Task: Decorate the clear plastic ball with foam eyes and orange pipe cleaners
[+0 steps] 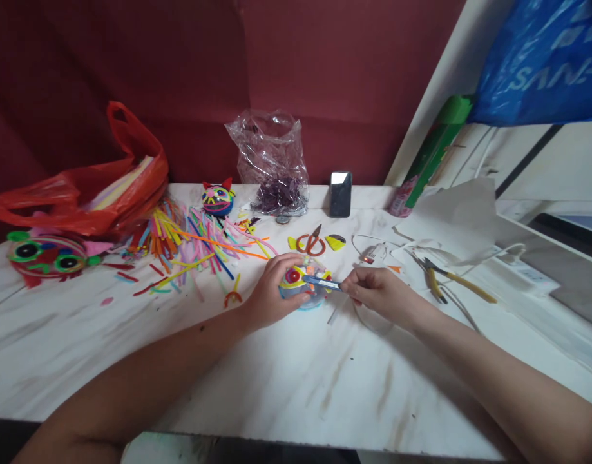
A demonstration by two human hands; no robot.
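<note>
My left hand curls around the left side of a clear round craft piece with a yellow and red eye. Light blue trim runs along its lower edge. Between the fingertips of my right hand is a slim blue tool, its tip against or just over the eye; I cannot tell its exact kind. Just behind the piece lie orange-handled scissors and yellow-and-black scraps. A small rainbow of bent pipe cleaner is near my left wrist.
Left are a red plastic bag, pipe cleaners and two finished-looking craft faces. Behind stand a clear bag of purple shreds and a phone. Right are yellow-handled pliers, white cables and a power strip.
</note>
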